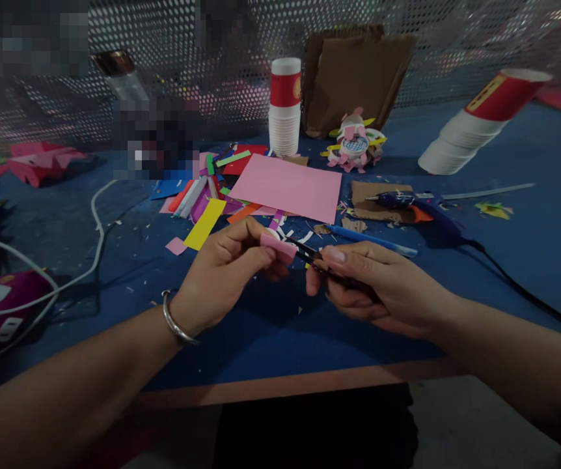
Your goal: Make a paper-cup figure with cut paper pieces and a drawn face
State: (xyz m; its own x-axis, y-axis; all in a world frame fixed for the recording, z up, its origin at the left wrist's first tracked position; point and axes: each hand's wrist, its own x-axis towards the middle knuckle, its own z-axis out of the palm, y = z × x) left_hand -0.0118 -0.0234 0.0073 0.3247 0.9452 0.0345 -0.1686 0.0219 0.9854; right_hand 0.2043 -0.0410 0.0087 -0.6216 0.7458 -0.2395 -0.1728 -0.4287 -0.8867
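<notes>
Between the thumb and fingers of my left hand (232, 267) is a small piece of pink paper (279, 248), held above the table's near half. My right hand (373, 280) is closed around dark scissors (310, 253), whose blades reach to the right end of the pink piece. Whether the blades are apart or together is hard to make out. Just beyond the hands lies a large pink sheet (287, 187), with a yellow paper strip (205, 225) to its left. A blue pen (373, 240) rests behind my right hand.
A glue gun (422, 207) lies on cardboard at the right, its black cord trailing to the edge. Stacked paper cups (284, 124) stand at the back; another stack (480, 124) leans right. A decorated paper craft (353, 144) sits between them. A white cable (95, 221) crosses the left side.
</notes>
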